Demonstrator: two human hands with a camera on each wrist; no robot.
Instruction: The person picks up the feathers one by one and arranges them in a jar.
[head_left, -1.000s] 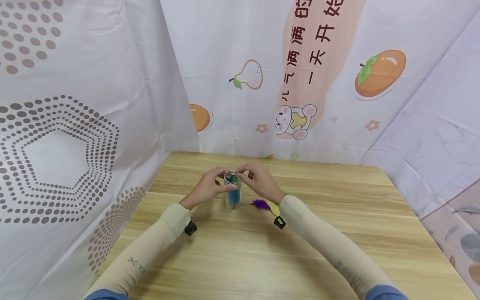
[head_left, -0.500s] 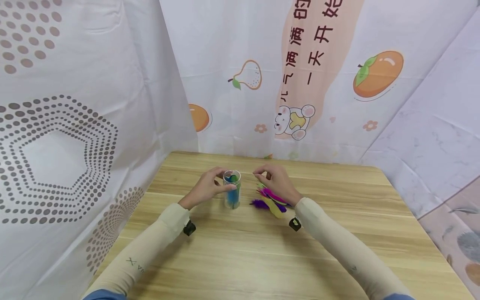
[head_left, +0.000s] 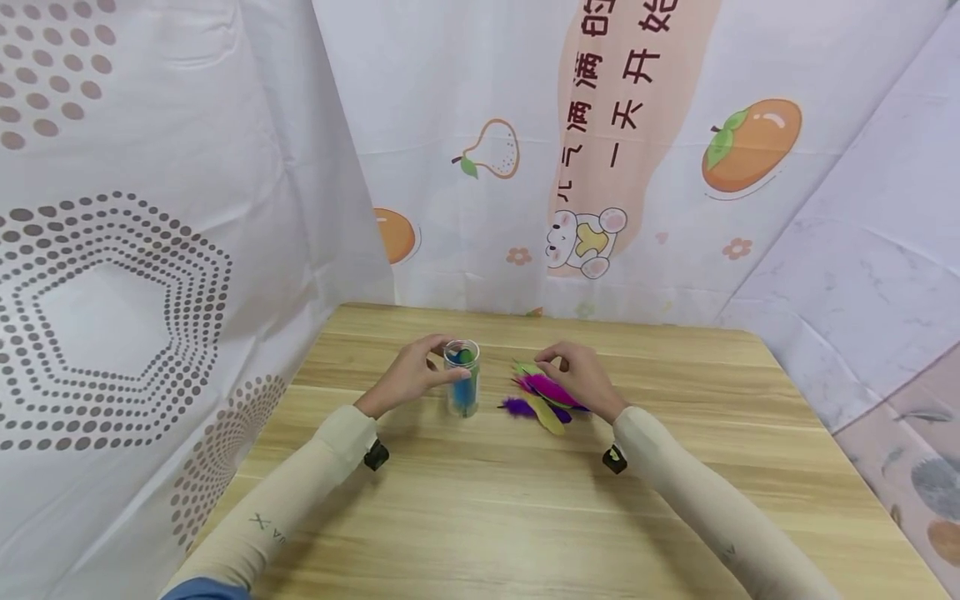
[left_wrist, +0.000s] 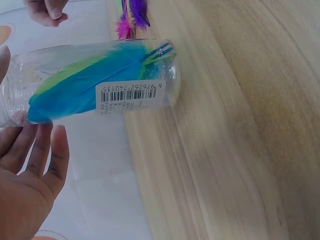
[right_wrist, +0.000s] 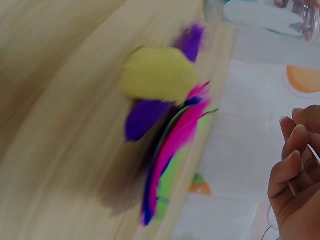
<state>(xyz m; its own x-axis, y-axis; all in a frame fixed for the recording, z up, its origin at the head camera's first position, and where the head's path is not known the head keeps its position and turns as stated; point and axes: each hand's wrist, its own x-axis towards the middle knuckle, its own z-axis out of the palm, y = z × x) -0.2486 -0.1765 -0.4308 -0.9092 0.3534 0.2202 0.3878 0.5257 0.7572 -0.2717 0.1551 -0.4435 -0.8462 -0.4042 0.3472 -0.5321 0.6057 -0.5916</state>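
My left hand (head_left: 405, 379) grips a clear glass jar (head_left: 453, 403) near its open mouth, thumb and fingers on either side. The jar stands upright on the table. Blue and green feathers (left_wrist: 85, 95) are inside it, and a barcode label (left_wrist: 131, 96) sits on its lower side. My right hand (head_left: 581, 379) is over a small pile of loose feathers to the jar's right, its fingers loosely bent with nothing seen between them. In that pile lie a magenta feather (right_wrist: 177, 135), a yellow feather (right_wrist: 160, 75), purple feathers (right_wrist: 147, 119) and a green one (right_wrist: 170, 187).
A wood-grain table (head_left: 480, 508) carries everything. White printed curtains (head_left: 450, 100) hang behind it and along the sides. A black wrist camera (head_left: 377, 455) is worn on the left wrist, another camera (head_left: 615, 459) on the right.
My right hand has withdrawn from the jar's mouth and moved right, over the feather pile, which is uncovered more than before. My left hand keeps its grip on the jar.
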